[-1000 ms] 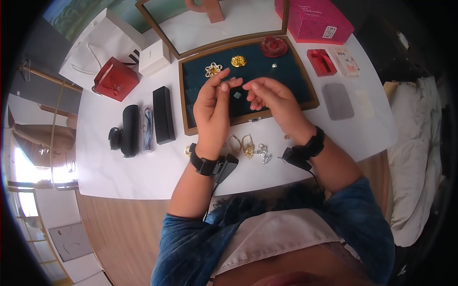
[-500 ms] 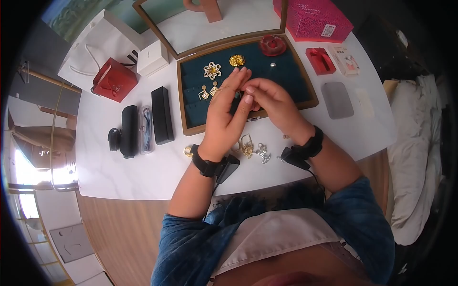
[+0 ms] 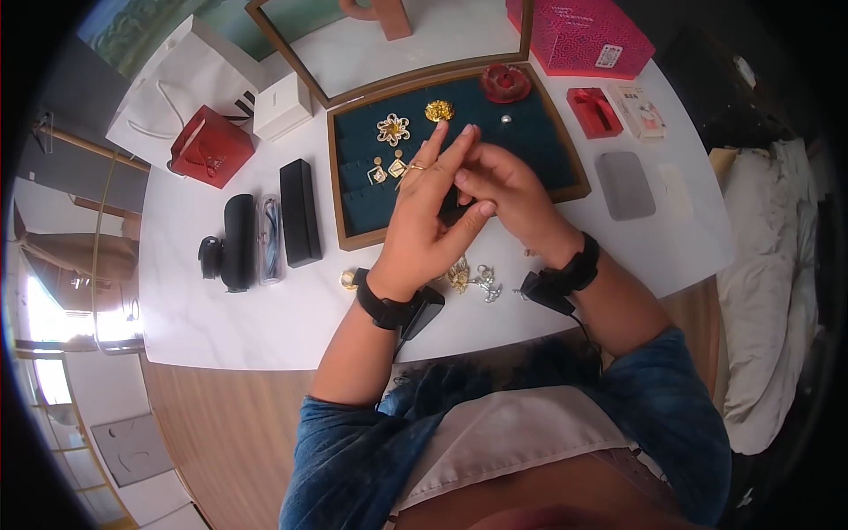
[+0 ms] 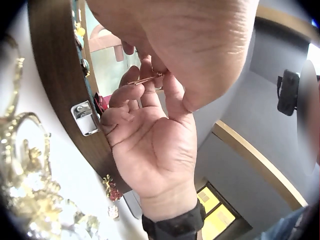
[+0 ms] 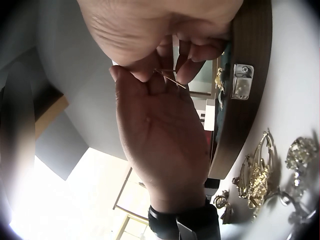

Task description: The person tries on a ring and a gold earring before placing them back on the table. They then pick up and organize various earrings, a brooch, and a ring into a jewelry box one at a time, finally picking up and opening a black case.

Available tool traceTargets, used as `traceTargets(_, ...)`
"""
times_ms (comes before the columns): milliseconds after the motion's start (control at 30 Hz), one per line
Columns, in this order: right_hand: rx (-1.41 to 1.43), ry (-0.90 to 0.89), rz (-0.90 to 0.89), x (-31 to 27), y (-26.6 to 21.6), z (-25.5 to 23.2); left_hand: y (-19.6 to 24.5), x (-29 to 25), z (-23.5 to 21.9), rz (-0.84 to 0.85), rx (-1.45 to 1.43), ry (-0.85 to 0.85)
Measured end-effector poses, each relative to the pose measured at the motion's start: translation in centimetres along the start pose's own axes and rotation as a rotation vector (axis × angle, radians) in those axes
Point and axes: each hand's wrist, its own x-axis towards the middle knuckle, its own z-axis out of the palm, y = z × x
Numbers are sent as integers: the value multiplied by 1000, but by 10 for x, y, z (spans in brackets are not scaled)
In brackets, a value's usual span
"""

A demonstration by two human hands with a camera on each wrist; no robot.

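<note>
My left hand (image 3: 426,212) is raised over the front of a wooden jewelry box (image 3: 353,240), fingers extended and thumb spread. A gold ring (image 3: 417,166) shows on one of its fingers. Right against it, my right hand (image 3: 517,190) has curled fingers and pinches a thin gold jewelry piece (image 4: 145,80), seen between the hands in both wrist views. Part of the piece is hidden by fingers. On the box's dark green lining lie a flower brooch (image 3: 393,130), a pair of square earrings (image 3: 397,164), a gold ornament (image 3: 439,110), a pearl (image 3: 506,118) and a red flower (image 3: 505,83).
Gold jewelry (image 3: 458,276) and a silver piece (image 3: 488,284) lie before the box, whose glass lid (image 3: 424,44) stands raised. A long black case (image 3: 301,212) and red bag (image 3: 212,146) are left; a red gift box (image 3: 594,114) and grey pad (image 3: 625,186) are right.
My hands were apart a second ago and have come together. The left hand has shifted right and turned, uncovering the square earrings and showing the ring on its finger.
</note>
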Motion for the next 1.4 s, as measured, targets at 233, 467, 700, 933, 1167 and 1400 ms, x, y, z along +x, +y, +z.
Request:
traceTargets(233,-1,6,36,0,-6,1,-2,0,2,38,21,6)
traceTargets(467,7,10,79,-2,-12,1,-2,-1,6,15,-4,29)
traceTargets(700,24,-6,100,-3,-10,-3,1,1,4,67,106,-16)
traceTargets(933,-1,-15,117,-2,-15,-1,0,-1,7,23,71,14)
traceTargets(1167,-31,-17,131,-2,-15,-1,2,-3,5,3,153,-28)
traceTargets(1400,-81,43,95,0,-9,-3,-1,-1,4,-11,108,-31)
